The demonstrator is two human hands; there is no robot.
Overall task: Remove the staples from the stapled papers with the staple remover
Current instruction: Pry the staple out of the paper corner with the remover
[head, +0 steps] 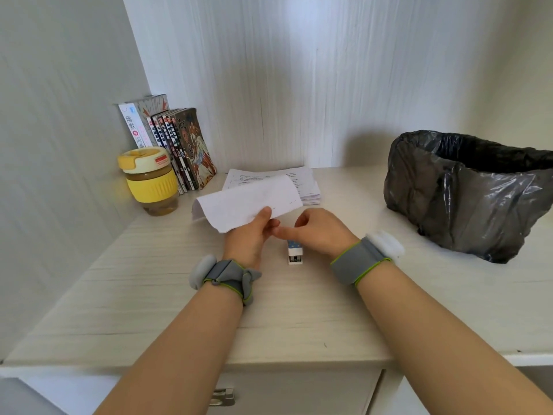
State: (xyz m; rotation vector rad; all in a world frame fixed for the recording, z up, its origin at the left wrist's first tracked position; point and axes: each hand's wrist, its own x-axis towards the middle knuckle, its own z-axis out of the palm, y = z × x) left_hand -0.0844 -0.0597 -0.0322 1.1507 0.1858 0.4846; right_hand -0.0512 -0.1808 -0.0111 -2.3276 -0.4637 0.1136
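Desk (299, 310): pale wood-grain top set in a white alcove; the work happens near its middle, close to the person.
Stapled papers (245, 203): a thin white sheaf lifted off the desk, curling over at its left side; a row of small dark staples shows along its right edge, turned toward the other hand, apparently so they can be reached.
Left hand (253, 232): pinched on the near edge of the sheaf, thumb on top, fingers beneath; it holds the sheets up and steady.
Right hand (317, 230): loosely curled, fingers drawn in, holding nothing that can be seen; its fingertips lie just beside the left hand's, under the stapled edge.
Staple remover (295, 253): small white-and-blue tool lying flat on the desk between the two wrists, partly under the right hand; not yet picked up, placed within easy reach.
Paper stack (305, 182): further printed sheets piled flat behind the lifted sheaf; likely waiting their turn.
Bin (466, 190): lined with a black bag, open mouth, at the right of the desk; probably there for pulled staples.
Cup (151, 179): yellow-lidded, at the left, well clear of the work.
Books (176, 145): leaning in the back left corner.
Stage, as judged: sheaf presented, tool ungrasped; no removal under way.
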